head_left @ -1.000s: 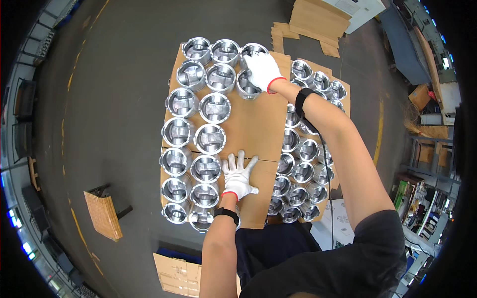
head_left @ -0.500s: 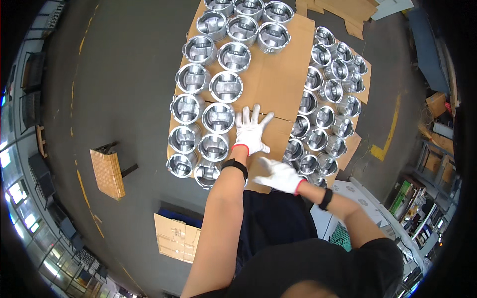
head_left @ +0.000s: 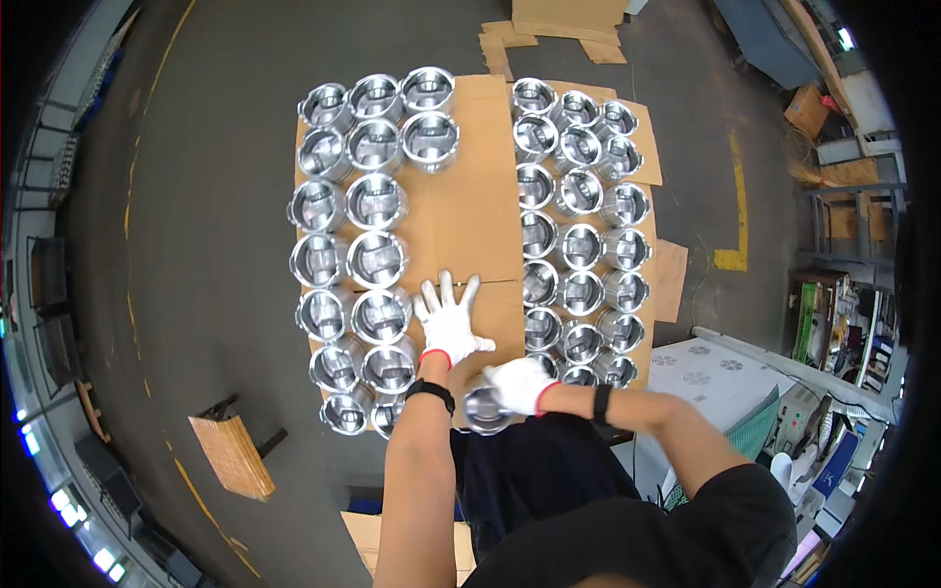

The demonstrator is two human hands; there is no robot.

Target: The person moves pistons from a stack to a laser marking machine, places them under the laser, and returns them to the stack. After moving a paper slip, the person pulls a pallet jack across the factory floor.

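Note:
Rows of shiny metal pistons (head_left: 377,260) stand on a brown cardboard sheet (head_left: 480,235) in front of me. My left hand (head_left: 448,323), in a white glove, lies flat on the cardboard with fingers spread, holding nothing. The nearest pistons are just left of it. At the near edge of the sheet, my right hand (head_left: 520,385), also gloved, is closed on the right rim of a single piston (head_left: 487,412). Its fingertips are partly blurred. My left forearm covers part of the nearest row.
To the right, more pistons (head_left: 580,245) stand in rows on a second cardboard-covered surface. A slatted wooden stool (head_left: 230,456) is on the grey floor at left. A white panel (head_left: 701,367) and a cluttered bench lie at lower right. Cardboard pieces (head_left: 564,20) lie beyond.
My right hand has gone from open above the cardboard to gripping the piston at the near edge. My left hand stays spread on the cardboard. The whole view has turned and shifted.

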